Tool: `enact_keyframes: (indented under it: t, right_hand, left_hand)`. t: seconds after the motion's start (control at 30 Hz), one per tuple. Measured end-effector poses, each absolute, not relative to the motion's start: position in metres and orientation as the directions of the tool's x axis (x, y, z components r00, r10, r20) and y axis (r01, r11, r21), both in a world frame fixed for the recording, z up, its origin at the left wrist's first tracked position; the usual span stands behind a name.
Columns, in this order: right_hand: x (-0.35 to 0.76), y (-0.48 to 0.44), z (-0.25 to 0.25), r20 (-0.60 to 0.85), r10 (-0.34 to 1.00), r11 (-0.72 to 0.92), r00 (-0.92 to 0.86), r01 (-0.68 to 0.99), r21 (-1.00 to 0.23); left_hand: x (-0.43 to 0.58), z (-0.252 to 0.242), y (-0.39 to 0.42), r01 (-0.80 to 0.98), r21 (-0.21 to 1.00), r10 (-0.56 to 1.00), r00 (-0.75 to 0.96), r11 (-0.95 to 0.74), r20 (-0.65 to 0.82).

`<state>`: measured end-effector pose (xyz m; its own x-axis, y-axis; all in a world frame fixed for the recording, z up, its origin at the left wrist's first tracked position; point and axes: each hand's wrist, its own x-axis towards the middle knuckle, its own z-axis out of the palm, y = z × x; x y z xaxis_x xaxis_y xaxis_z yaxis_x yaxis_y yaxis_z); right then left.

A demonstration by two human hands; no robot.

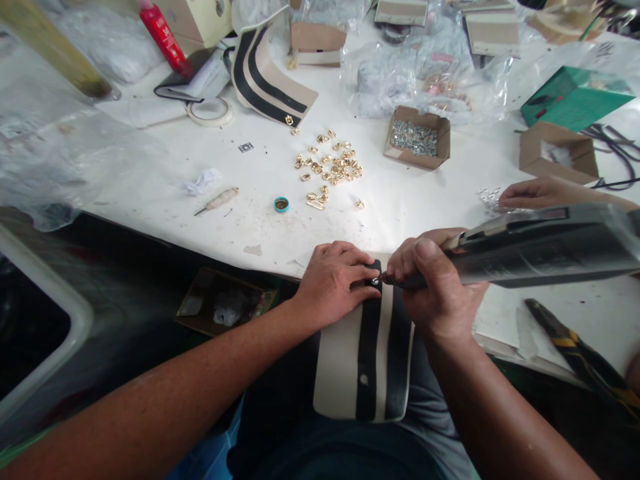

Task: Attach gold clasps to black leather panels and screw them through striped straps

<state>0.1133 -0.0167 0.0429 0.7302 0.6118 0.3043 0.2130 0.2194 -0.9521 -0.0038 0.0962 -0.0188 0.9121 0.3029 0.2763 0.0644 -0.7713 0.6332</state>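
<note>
A cream panel with two black stripes lies across my lap and the table edge. My left hand presses on its far end, fingers around a small metal fitting on the black stripe. My right hand is wrapped around a grey-black electric screwdriver, held almost level. Its tip is at the fitting, beside my left fingertips; whether it touches is unclear. Lower on the same stripe shows a round metal spot.
Gold-coloured fittings lie scattered beyond my hands, near a box of small metal parts. A teal cap and an awl-like tool sit left. Another person's hand and pliers are right. Another striped panel stands behind.
</note>
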Motion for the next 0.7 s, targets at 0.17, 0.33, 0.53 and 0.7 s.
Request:
enact_keyframes:
  t: [0.17,0.33,0.53,0.7]
  right_hand:
    - [0.1131,-0.0162,0.0435,0.321,0.607,0.230,0.727,0.226,-0.947]
    - [0.1117,-0.0158,0.0447,0.309,0.613,0.214,0.727,0.224,-0.951]
    - [0.1142,-0.0166,0.0429,0.323,0.630,0.225,0.706,0.232,-0.946]
    - [0.1172,-0.0167,0.0382,0.374,0.665,0.248,0.647,0.281,-0.927]
  left_hand:
    - [-0.0048,-0.0161,0.0968,0.054,0.625,0.289,0.915,-0.779,0.280]
    - [-0.0056,-0.0165,0.0973,0.048,0.613,0.278,0.917,-0.789,0.287]
    - [-0.0061,-0.0182,0.0967,0.046,0.600,0.270,0.919,-0.798,0.288]
    - [-0.0062,-0.0201,0.0970,0.026,0.588,0.264,0.909,-0.809,0.324]
